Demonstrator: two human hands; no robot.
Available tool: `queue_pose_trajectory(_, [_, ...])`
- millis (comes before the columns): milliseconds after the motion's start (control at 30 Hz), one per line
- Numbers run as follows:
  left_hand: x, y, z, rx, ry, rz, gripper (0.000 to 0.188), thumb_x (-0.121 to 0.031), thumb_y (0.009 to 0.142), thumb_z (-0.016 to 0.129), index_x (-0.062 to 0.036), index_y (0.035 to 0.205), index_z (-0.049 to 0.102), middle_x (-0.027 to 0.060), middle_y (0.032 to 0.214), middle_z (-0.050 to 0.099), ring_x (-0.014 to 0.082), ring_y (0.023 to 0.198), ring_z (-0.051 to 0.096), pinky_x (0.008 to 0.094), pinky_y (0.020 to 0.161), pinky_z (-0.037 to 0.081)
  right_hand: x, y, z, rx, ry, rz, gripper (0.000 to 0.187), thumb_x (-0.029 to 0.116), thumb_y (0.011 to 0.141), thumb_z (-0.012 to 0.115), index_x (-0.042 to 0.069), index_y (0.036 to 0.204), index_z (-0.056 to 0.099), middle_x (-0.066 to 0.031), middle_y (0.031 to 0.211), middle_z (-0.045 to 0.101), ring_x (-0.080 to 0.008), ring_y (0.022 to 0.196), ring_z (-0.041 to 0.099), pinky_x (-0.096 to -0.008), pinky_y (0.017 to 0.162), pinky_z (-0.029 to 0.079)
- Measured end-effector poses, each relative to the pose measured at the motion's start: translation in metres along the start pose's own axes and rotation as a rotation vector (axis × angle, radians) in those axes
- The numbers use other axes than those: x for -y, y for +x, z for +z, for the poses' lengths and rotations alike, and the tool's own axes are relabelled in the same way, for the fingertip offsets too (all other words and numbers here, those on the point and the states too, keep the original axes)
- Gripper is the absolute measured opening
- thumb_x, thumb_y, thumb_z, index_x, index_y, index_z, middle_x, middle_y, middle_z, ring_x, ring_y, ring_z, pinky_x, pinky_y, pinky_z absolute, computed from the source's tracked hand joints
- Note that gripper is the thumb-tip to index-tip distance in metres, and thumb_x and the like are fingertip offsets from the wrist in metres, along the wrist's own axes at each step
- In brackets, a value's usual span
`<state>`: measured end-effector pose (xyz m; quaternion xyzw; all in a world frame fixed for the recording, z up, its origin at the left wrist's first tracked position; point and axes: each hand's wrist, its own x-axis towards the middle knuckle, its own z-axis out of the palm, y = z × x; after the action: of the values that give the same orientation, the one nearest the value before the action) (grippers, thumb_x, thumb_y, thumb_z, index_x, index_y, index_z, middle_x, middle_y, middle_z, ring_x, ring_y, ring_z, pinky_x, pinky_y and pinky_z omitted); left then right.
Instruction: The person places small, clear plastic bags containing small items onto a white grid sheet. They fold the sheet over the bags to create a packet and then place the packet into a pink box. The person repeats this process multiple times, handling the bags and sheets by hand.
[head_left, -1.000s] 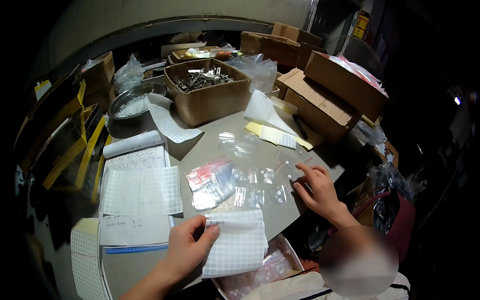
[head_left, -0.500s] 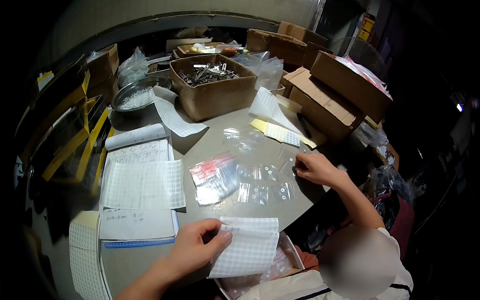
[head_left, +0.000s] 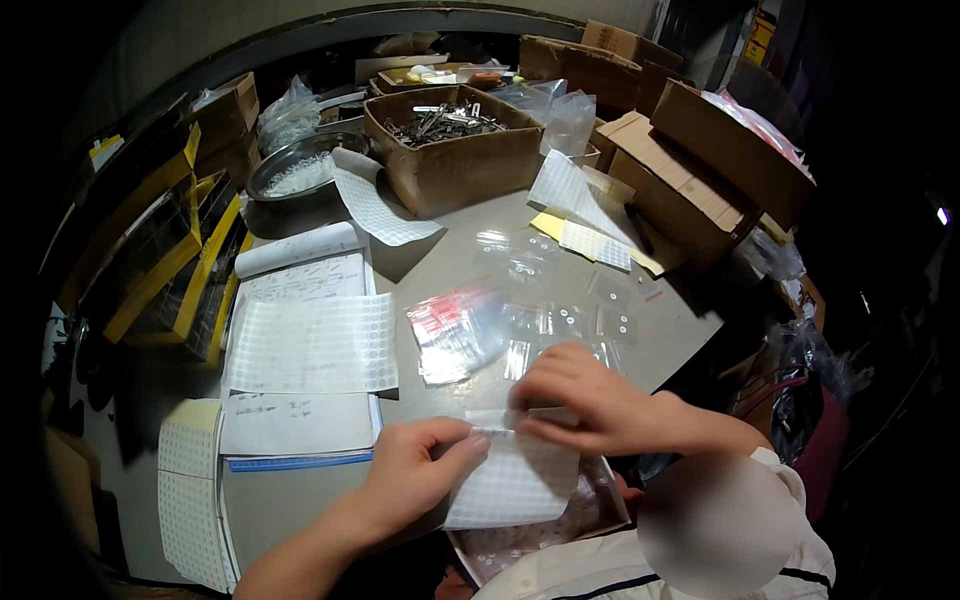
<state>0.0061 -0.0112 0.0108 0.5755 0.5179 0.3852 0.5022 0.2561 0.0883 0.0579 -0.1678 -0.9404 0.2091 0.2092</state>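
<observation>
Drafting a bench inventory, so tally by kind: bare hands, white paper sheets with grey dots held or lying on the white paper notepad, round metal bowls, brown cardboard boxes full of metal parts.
Bare hands, left hand and right hand: 2
Dotted sheets, held sheet (possibly layered) and notepad sheet: 2
Round metal bowl: 1
Cardboard box of metal parts: 1
Total: 6

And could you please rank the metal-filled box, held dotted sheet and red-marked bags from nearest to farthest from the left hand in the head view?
1. Held dotted sheet, pinched by the left hand
2. Red-marked bags, just beyond the hand
3. Metal-filled box, well behind the bags
</observation>
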Motion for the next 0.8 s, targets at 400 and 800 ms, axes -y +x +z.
queue_pose_trajectory(400, [-0.006, 0.004, 0.000, -0.040, -0.074, -0.049, 0.026, -0.018, 0.101, 0.070, 0.0060, 0.097, 0.076, -0.0018, 0.074, 0.067, 0.0050, 0.073, 0.054, 0.0267, 0.064, 0.047, 0.022, 0.012, 0.035, -0.211, -0.411, -0.254, 0.025, 0.010, 0.079, 0.068, -0.001, 0.100, 0.063, -0.0122, 0.091, 0.057, -0.0311, 0.091, 0.058, -0.0421, 0.088, 0.049])
queue_pose_trajectory(800, [-0.010, 0.005, 0.000, 0.009, -0.102, -0.117, 0.028, -0.021, 0.103, 0.069, 0.0063, 0.101, 0.075, -0.0028, 0.078, 0.066, 0.0056, 0.075, 0.054, 0.0261, 0.066, 0.047, -0.137, -0.022, -0.097, -0.043, -0.328, 0.356, 0.019, 0.016, 0.086, 0.072, -0.001, 0.095, 0.070, -0.0144, 0.086, 0.069, -0.0264, 0.080, 0.068, -0.0373, 0.076, 0.055])
